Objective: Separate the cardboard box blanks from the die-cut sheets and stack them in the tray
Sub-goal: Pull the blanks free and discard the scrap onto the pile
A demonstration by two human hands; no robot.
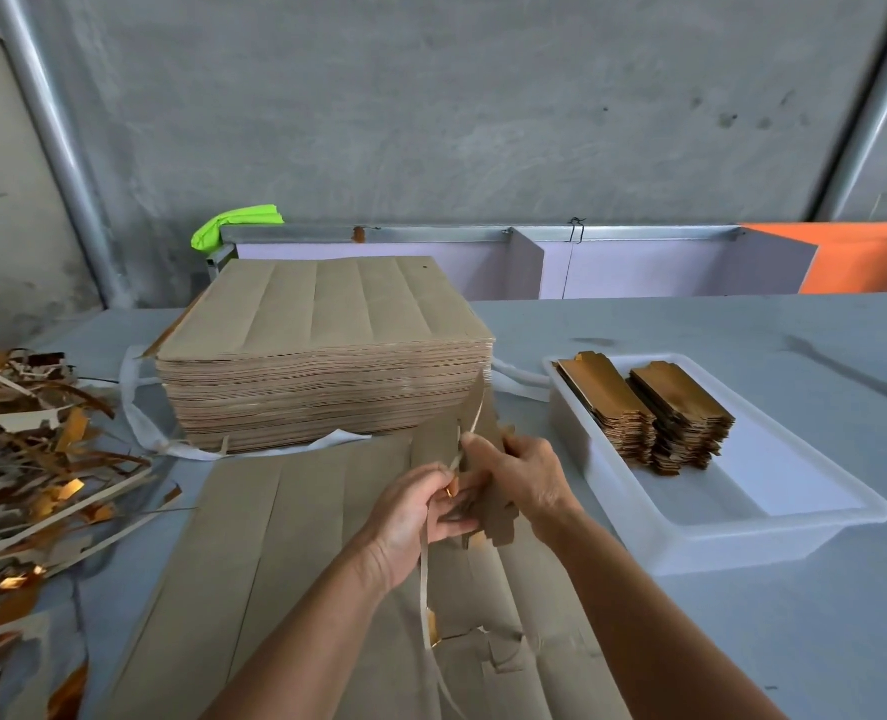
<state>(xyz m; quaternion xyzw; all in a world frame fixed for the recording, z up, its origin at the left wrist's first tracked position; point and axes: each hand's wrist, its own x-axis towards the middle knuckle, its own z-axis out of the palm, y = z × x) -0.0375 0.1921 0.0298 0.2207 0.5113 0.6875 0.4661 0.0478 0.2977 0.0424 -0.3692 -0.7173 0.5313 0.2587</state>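
Both hands are above the middle of the table (742,324), close together; the left hand (415,517) has its fingers curled and pinches a thin waste strip (423,579) that hangs down from it; the right hand (514,475) grips a cardboard box blank (488,517), holding it tilted up just over the die-cut sheet (254,553). This sheet lies flat on the table under the forearms, brown side up, with long cut lines; its near right part is already torn. Behind it stands a tall stack of sheets (321,376), and a white band (139,423) lies around the foot of the stack. To the right is the white tray (742,532); inside it, at the far end, two piles of blanks (654,413) stand side by side, touching each other, gold side up. On the left edge of the table lies a heap of scrap strips (30,459), brown and gold mixed. Behind the table, a green object (233,226) and an orange panel (862,257) stand before the grey wall.
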